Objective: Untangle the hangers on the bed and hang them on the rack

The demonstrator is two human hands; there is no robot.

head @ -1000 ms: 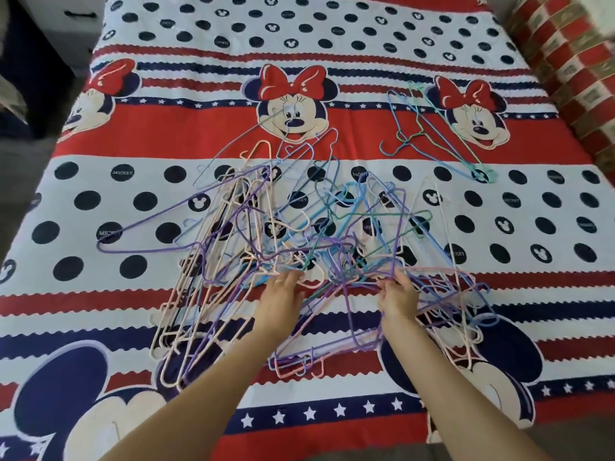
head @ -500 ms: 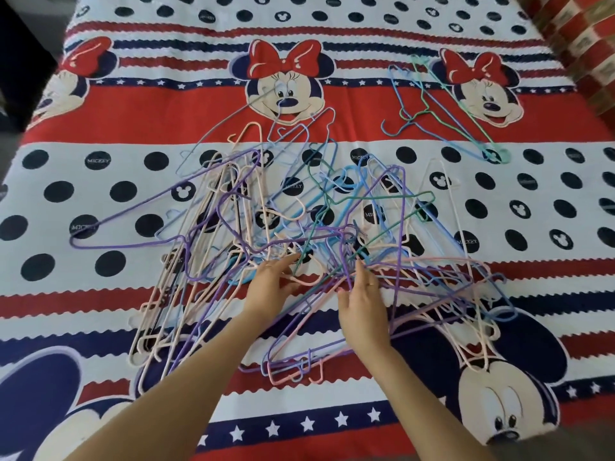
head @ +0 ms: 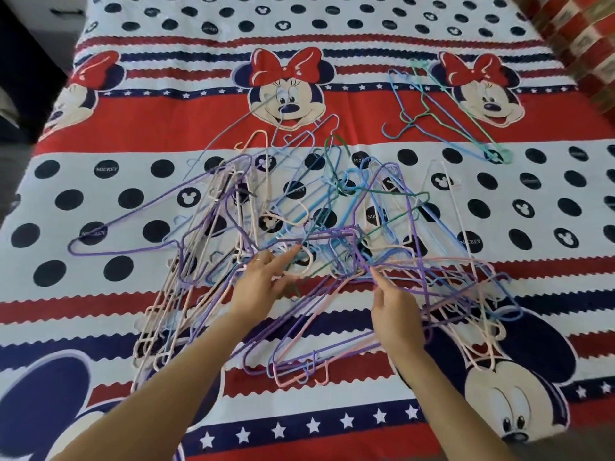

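A tangled pile of thin hangers (head: 332, 227), purple, pink, blue, green and white, lies across the middle of the bed (head: 100, 327). My left hand (head: 263, 284) reaches into the pile's near side, its index finger stretched out against a purple wire and its thumb beside a pale pink hook. My right hand (head: 396, 311) is to the right of it, fingers curled, pinching a purple hanger (head: 421, 261) at the pile's near edge. A few blue and green hangers (head: 446, 118) lie apart at the far right. No rack is in view.
The bed wears a red, white and navy cartoon-mouse cover with black dots. A red checked cushion or wall (head: 585, 38) stands at the far right corner. Dark floor and furniture (head: 30, 68) lie beyond the bed's left edge.
My right hand has moved left from the pile's right part toward its middle and now pinches a purple wire. My left hand stays put, its index finger now stretched out. The camera has shifted slightly.
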